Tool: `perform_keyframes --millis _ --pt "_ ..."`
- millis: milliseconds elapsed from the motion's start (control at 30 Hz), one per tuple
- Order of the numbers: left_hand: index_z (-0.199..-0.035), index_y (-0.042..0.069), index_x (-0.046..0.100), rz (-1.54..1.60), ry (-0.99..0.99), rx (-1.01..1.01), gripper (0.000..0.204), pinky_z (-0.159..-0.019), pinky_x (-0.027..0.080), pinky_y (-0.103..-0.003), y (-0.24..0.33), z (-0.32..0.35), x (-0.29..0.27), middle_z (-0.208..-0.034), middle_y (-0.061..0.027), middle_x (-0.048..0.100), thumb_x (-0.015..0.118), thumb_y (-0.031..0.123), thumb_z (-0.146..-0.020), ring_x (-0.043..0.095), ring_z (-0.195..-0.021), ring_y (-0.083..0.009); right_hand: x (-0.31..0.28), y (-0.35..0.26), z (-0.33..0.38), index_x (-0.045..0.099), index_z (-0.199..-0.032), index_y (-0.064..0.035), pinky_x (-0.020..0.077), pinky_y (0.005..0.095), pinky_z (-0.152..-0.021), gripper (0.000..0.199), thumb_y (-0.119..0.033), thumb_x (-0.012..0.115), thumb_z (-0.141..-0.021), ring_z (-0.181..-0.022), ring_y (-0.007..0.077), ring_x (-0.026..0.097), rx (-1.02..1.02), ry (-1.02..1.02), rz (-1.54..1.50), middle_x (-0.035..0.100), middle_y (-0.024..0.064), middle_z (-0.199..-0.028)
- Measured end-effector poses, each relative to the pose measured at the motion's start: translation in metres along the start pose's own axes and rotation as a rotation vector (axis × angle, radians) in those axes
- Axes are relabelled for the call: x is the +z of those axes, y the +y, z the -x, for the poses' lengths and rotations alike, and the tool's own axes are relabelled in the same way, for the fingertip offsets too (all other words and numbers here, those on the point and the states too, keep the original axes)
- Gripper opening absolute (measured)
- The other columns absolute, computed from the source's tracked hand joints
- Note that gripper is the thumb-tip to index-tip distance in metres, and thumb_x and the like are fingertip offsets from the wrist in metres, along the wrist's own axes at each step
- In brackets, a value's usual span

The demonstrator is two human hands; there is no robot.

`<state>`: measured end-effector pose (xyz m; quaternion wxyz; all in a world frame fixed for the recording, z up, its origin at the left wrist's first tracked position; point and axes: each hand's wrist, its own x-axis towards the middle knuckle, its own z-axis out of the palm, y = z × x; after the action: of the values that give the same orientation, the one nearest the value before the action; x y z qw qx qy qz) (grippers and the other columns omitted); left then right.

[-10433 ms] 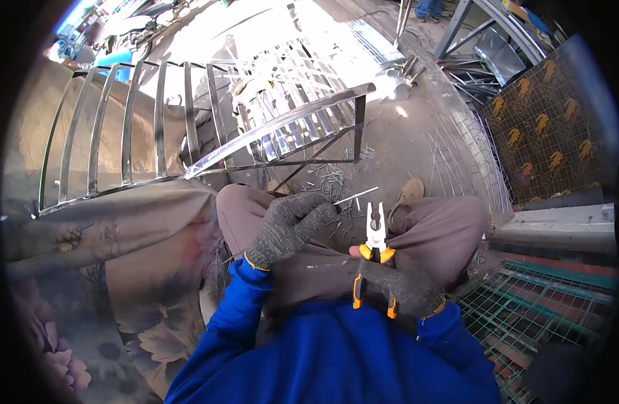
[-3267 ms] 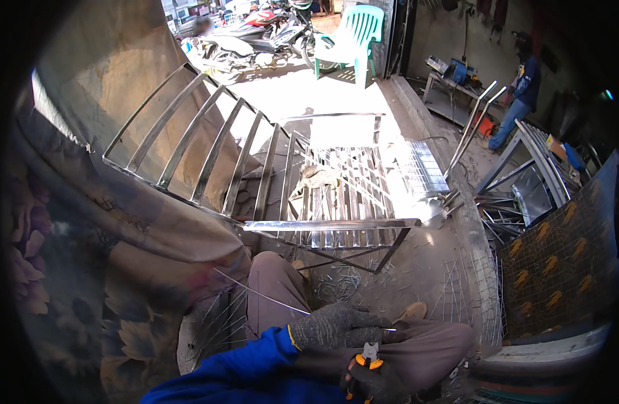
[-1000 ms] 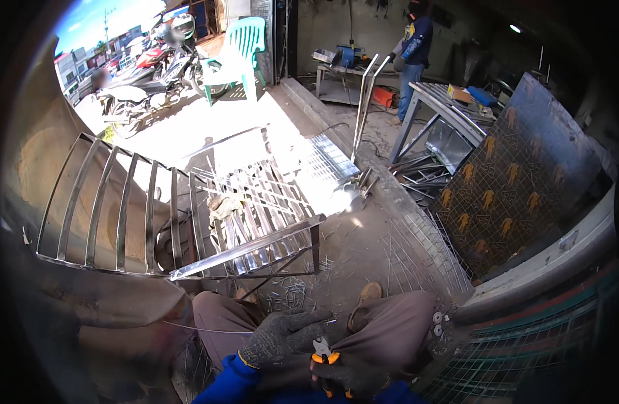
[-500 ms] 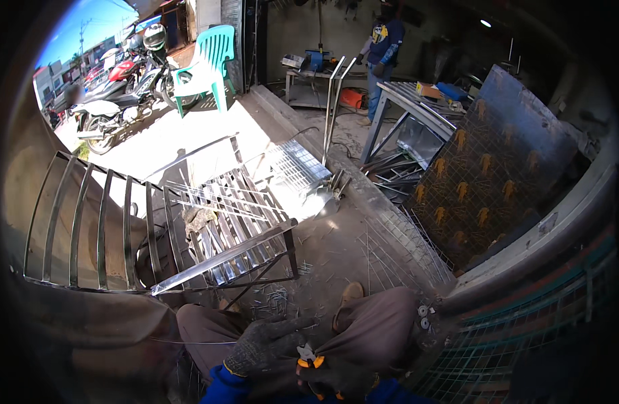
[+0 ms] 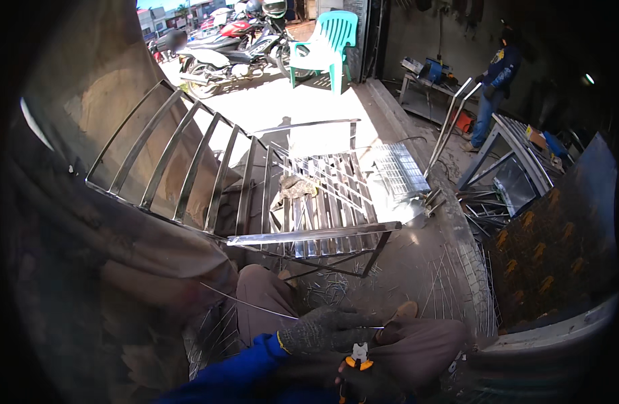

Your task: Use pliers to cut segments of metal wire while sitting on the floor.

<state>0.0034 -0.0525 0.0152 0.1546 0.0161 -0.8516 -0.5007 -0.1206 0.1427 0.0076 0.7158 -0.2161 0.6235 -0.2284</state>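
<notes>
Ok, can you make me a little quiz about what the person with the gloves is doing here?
1. True or false: the left hand wears a grey knitted glove.
2. What does the right hand hold? A) a hammer B) pliers with orange handles C) a paintbrush
3. Fill in: a thin metal ____ runs from the left hand out to the left.

Key:
1. True. The glove is grey and the sleeve behind it is blue.
2. B. The pliers point up from the right hand, low in the picture.
3. Wire. The wire crosses over the person's knee, in front of the metal frame with bars.
</notes>
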Motion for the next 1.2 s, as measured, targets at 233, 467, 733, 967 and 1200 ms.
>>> perform_keyframes --millis 233,467,733,967,1200 --pt "-0.146 0.010 0.053 0.100 -0.051 -0.171 0.051 -0.087 0.055 -0.041 0.007 -0.004 -0.004 -0.111 -0.0192 0.065 0.064 0.020 -0.097 0.068 -0.097 -0.0312 0.015 -0.013 0.021 0.058 -0.088 -0.0083 0.0464 0.0259 -0.048 0.024 -0.027 0.058 -0.103 -0.053 0.0138 0.057 -0.260 -0.006 -0.519 0.065 0.0080 -0.070" --pt "-0.144 0.009 0.055 0.129 -0.045 -0.137 0.048 -0.086 0.055 -0.041 -0.001 -0.002 0.002 -0.119 -0.0192 0.062 0.064 0.019 -0.098 0.068 -0.099 -0.0321 0.016 -0.004 0.013 0.058 -0.090 -0.0078 0.0463 0.0256 -0.048 0.022 -0.025 0.058 -0.103 -0.053 0.0141 0.057 -0.266 0.020 -0.526 0.064 0.0076 -0.070" --pt "-0.132 0.003 0.060 0.208 -0.106 -0.275 0.039 -0.084 0.055 -0.042 0.004 -0.003 -0.004 -0.115 -0.0197 0.066 0.066 0.016 -0.096 0.068 -0.100 -0.0347 0.020 -0.002 0.012 0.059 -0.088 -0.0082 0.0460 0.0253 -0.047 0.021 -0.025 0.061 -0.100 -0.052 0.0133 0.057 -0.228 0.068 -0.476 0.063 0.0058 -0.069" --pt "-0.127 -0.002 0.061 0.075 -0.099 -0.129 0.036 -0.084 0.054 -0.043 -0.005 0.001 0.015 -0.110 -0.0200 0.068 0.066 0.016 -0.096 0.068 -0.101 -0.0361 0.024 0.005 0.017 0.059 -0.083 -0.0085 0.0432 0.0250 -0.042 0.024 -0.026 0.062 -0.099 -0.046 0.0131 0.056 -0.204 0.139 -0.487 0.063 0.0050 -0.064" --pt "-0.134 -0.004 0.057 -0.018 -0.115 -0.070 0.045 -0.086 0.055 -0.042 -0.019 0.004 0.025 -0.113 -0.0216 0.069 0.067 0.016 -0.096 0.069 -0.102 -0.0360 0.007 0.037 0.000 0.059 -0.081 -0.0089 0.0416 0.0263 -0.043 0.025 -0.025 0.063 -0.099 -0.048 0.0105 0.054 -0.190 0.143 -0.508 0.060 0.0019 -0.063"
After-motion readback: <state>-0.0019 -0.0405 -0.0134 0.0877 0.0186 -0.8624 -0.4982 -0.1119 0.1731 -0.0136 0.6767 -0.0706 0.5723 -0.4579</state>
